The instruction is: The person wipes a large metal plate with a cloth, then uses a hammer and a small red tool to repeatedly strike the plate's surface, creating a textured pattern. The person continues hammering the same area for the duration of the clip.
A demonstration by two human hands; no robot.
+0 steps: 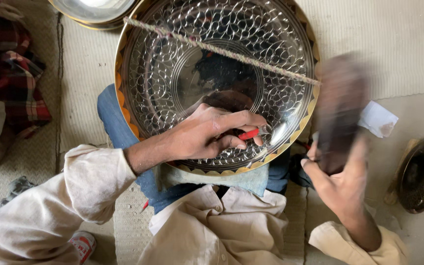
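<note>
A large round metal tray (158,73) with an engraved leaf pattern and a gold scalloped rim rests on my lap. A thin cord (251,60) is stretched across its upper part. My left hand (212,135) lies on the tray's lower middle, pinching a small red-handled engraving tool (248,134) whose tip touches the metal. My right hand (342,184) is raised at the tray's right edge and grips a dark wooden mallet (339,105), which is blurred by motion.
Another metal tray (94,12) lies at the top left. A plaid cloth (6,64) is on the left. A dark round metal dish (423,174) sits at the right, and a white scrap of paper (379,119) lies next to the mallet. Woven mat underneath.
</note>
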